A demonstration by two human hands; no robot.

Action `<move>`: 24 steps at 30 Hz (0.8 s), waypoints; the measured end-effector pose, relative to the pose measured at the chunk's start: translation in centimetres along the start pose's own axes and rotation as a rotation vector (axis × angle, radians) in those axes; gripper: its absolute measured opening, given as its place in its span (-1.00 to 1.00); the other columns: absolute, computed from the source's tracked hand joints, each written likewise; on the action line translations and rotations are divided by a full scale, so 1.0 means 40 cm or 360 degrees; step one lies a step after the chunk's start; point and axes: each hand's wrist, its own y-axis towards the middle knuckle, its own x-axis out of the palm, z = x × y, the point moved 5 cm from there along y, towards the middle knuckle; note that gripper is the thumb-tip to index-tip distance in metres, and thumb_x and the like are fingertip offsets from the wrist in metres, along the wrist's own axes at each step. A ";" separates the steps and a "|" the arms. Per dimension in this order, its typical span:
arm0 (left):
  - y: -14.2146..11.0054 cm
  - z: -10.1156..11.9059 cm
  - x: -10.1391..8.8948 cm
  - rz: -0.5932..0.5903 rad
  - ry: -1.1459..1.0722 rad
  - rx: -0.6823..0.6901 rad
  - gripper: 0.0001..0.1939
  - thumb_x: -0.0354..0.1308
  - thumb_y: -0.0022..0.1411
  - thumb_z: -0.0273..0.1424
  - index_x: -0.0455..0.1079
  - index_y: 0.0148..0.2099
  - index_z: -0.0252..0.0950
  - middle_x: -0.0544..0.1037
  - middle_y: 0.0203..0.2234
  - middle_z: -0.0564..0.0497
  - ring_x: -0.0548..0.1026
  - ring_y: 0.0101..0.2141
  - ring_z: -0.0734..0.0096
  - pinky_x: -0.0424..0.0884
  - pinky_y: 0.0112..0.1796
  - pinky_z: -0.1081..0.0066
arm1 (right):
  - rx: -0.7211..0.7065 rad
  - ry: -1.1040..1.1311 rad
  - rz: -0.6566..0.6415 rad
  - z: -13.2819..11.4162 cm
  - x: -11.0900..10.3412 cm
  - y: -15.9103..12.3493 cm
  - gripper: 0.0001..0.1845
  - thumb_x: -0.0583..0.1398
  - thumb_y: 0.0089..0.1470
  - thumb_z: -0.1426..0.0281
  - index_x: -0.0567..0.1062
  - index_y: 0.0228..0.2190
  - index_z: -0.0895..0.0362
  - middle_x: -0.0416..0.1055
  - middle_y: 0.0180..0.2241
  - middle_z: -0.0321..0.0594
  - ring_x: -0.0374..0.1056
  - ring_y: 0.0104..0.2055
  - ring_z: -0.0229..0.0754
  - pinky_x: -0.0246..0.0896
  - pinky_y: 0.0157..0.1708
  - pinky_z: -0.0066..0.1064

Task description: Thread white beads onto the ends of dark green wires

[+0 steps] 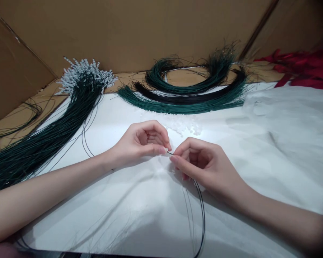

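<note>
My left hand (148,139) pinches a tiny white bead (166,150) between thumb and forefinger. Close against it, my right hand (199,157) grips dark cords (202,204) near their tips, and the tips point at the bead. Whether the cord passes through the bead is too small to tell. From below my right hand the cords hang in a loop toward the table's front edge. Just beyond my hands, a scatter of small white beads (184,125) lies on the white sheet (118,200).
At the left lies a thick bundle of dark green cords (70,118) with white beaded ends (83,75). Curved bundles of green and black cord (193,98) lie at the back. Red ribbons (307,70) are heaped back right. Cardboard walls (140,32) enclose the far side.
</note>
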 end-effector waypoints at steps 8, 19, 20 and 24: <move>0.003 0.001 0.003 -0.0055 -0.0109 0.0019 -0.77 0.37 0.09 -0.60 0.43 -0.22 -0.33 0.63 -0.40 0.00 0.58 -0.38 0.49 0.53 -0.31 0.53 | 0.0029 0.0022 -0.0001 -0.001 0.002 0.000 -0.80 0.37 0.01 0.38 0.45 -0.47 0.15 0.36 -0.63 -0.37 0.26 -0.60 -0.35 0.13 -0.60 -0.52; 0.000 -0.002 0.003 -0.0069 -0.0052 0.0033 -0.76 0.37 0.11 -0.57 0.43 -0.19 -0.32 0.64 -0.38 -0.02 0.60 -0.36 0.45 0.54 -0.31 0.50 | 0.0019 -0.0116 -0.0001 0.001 -0.001 -0.001 -0.85 0.31 0.04 0.40 0.45 -0.47 0.14 0.36 -0.61 -0.36 0.25 -0.59 -0.35 0.10 -0.60 -0.50; 0.000 -0.001 0.003 -0.0066 -0.0044 0.0030 -0.76 0.37 0.11 -0.57 0.43 -0.19 -0.32 0.64 -0.38 -0.02 0.60 -0.36 0.46 0.54 -0.31 0.50 | 0.0018 -0.0113 -0.0003 0.001 -0.001 -0.001 -0.86 0.31 0.04 0.41 0.45 -0.47 0.14 0.36 -0.61 -0.36 0.25 -0.59 -0.35 0.11 -0.59 -0.50; -0.001 0.001 0.006 -0.0082 -0.0041 0.0031 -0.76 0.36 0.11 -0.60 0.43 -0.18 -0.31 0.65 -0.37 0.00 0.60 -0.36 0.51 0.53 -0.30 0.56 | 0.0007 -0.0111 0.0003 -0.001 -0.001 -0.002 -0.86 0.31 0.05 0.40 0.45 -0.46 0.15 0.37 -0.61 -0.35 0.26 -0.59 -0.35 0.10 -0.60 -0.50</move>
